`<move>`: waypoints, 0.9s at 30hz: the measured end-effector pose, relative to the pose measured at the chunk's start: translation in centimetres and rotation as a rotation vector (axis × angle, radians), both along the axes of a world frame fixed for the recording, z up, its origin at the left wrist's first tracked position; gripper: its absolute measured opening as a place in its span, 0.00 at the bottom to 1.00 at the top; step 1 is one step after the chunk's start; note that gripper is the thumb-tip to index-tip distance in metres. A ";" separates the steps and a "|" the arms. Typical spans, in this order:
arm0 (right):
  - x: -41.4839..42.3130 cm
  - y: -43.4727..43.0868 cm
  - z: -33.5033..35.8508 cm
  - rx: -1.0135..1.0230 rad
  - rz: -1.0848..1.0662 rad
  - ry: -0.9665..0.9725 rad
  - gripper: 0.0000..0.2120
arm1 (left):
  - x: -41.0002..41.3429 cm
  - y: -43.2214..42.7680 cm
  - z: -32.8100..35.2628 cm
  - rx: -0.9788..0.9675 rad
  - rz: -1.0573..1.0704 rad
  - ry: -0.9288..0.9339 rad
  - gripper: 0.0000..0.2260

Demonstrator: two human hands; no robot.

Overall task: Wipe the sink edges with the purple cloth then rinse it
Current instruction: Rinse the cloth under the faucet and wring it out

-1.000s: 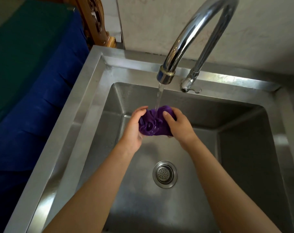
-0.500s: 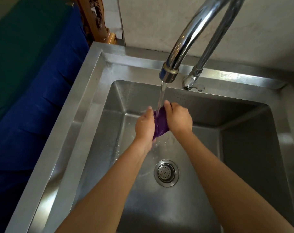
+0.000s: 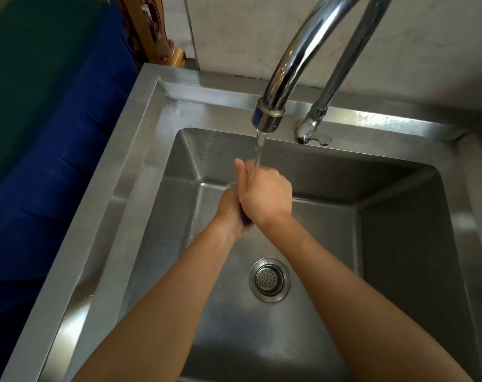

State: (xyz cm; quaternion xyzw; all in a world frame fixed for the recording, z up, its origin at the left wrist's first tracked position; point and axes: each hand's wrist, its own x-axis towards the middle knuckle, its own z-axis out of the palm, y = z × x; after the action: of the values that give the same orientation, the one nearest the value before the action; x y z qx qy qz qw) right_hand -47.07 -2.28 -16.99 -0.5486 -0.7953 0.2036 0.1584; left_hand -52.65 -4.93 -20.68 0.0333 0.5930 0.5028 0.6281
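Observation:
Both hands are pressed together over the steel sink (image 3: 140, 150), under the running water (image 3: 260, 150) from the chrome tap (image 3: 270, 117). My right hand (image 3: 266, 193) lies over my left hand (image 3: 230, 213). The purple cloth (image 3: 246, 220) is squeezed between the palms, and only a small dark purple sliver shows near the wrists. The stream lands on the fingers of my right hand.
The round drain strainer (image 3: 269, 279) sits in the basin floor below the hands. The tap handle (image 3: 313, 135) is on the back rim. A blue and green cloth-covered surface (image 3: 55, 133) lies left of the sink, with carved wood (image 3: 151, 28) behind it.
The hands have closed tighter together, the right sliding over the left. The cloth, bunched and plainly visible a second ago, is now almost hidden between the palms.

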 end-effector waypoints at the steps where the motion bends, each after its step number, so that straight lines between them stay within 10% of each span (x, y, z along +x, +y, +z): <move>1: 0.0 0.6 0.0 -0.020 -0.021 0.006 0.22 | 0.2 0.1 0.0 -0.039 -0.029 0.026 0.29; 12: 2.7 4.9 -0.9 -0.101 0.027 -0.052 0.23 | -1.0 0.5 0.4 -0.017 -0.087 0.386 0.18; 19: 6.0 3.7 0.6 -0.480 0.077 0.413 0.08 | -4.1 -0.2 0.5 0.066 0.156 -0.194 0.12; 27: 6.4 2.2 1.8 -0.601 0.186 0.660 0.10 | -4.1 0.1 0.9 -0.134 -0.176 -0.121 0.24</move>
State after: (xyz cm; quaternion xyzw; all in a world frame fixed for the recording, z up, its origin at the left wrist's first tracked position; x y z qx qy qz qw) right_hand -40.63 -0.03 -15.20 -0.4021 -0.6539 0.6025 0.2183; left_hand -56.79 -4.84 -19.76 0.0127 0.5811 0.4058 0.7053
